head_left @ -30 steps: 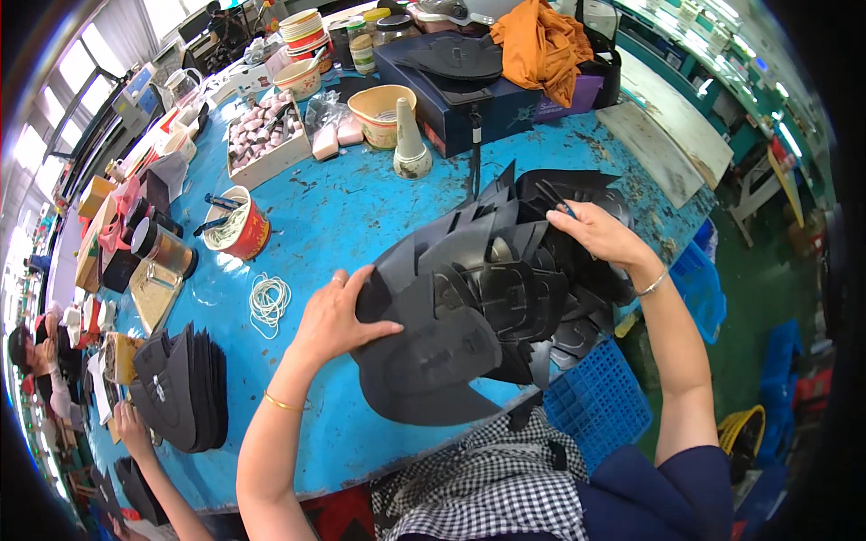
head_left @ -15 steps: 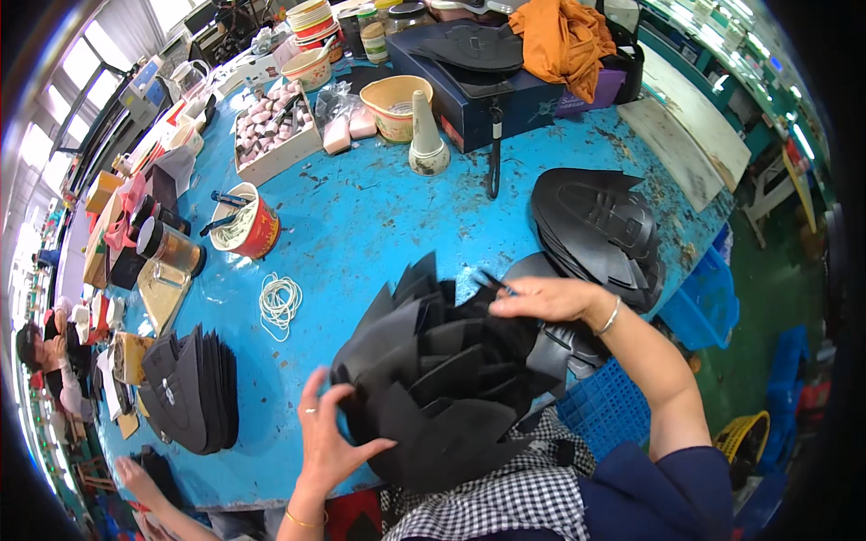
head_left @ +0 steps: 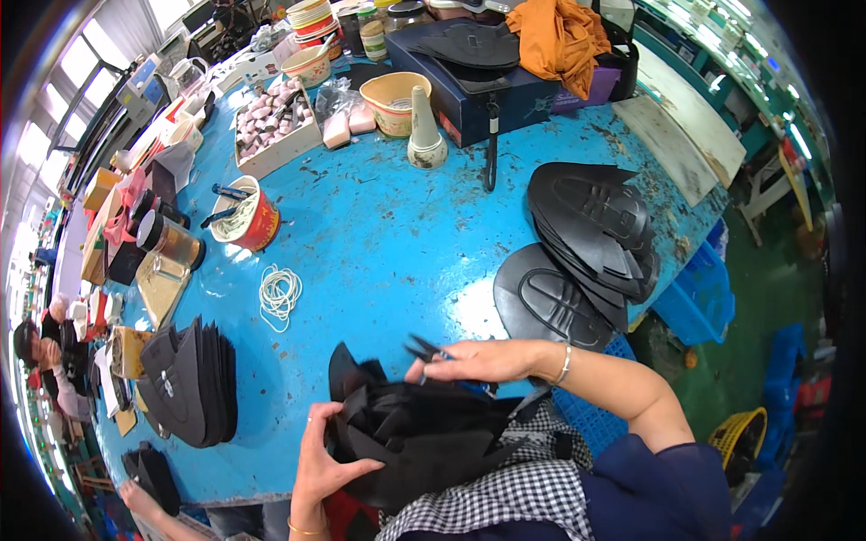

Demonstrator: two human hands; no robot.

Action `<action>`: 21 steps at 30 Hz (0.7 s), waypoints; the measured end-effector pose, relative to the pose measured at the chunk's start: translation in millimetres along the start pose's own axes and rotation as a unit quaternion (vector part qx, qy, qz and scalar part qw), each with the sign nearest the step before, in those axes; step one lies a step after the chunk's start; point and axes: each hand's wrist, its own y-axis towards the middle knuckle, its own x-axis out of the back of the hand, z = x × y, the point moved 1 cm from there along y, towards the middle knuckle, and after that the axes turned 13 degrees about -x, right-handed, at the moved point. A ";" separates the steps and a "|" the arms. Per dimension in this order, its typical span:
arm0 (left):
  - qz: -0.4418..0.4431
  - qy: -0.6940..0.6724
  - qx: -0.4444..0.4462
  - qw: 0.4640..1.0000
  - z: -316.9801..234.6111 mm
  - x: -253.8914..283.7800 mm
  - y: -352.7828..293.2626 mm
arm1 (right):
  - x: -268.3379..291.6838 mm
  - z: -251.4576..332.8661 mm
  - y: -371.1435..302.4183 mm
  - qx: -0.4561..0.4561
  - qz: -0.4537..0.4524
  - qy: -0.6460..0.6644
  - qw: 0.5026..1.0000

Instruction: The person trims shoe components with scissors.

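Note:
My left hand [head_left: 323, 460] is closed on the left end of a thick bundle of black shoe-upper pieces [head_left: 424, 442], thumb over the near side. The bundle leans against my checked apron [head_left: 514, 500] at the table's near edge, its pointed flaps sticking up. Above the bundle, my right hand [head_left: 483, 361] grips small thread snips [head_left: 424, 347]; dark blades point left, and a bit of blue handle shows under the palm. On the right, a stack of black shoe uppers [head_left: 595, 216] lies beyond another black upper [head_left: 550, 298] with raised lines.
To the left stand black pieces in a stack [head_left: 194, 388], a coil of white cord [head_left: 280, 293] and a red tub [head_left: 248, 221]. Farther back are a grey cone [head_left: 424, 135] and a dark blue box [head_left: 469, 86]. Another person's hand [head_left: 140, 499] touches black pieces at lower left.
The bundle has dropped and tipped toward me. My right hand has moved left and down with the snips, uncovering the upper on the right. The other person's hand has moved lower.

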 end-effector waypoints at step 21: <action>0.124 -0.184 0.038 0.974 -19.1 -7.0 -11.2 | -55.6 -55.9 13.4 -0.023 -0.101 0.162 0.981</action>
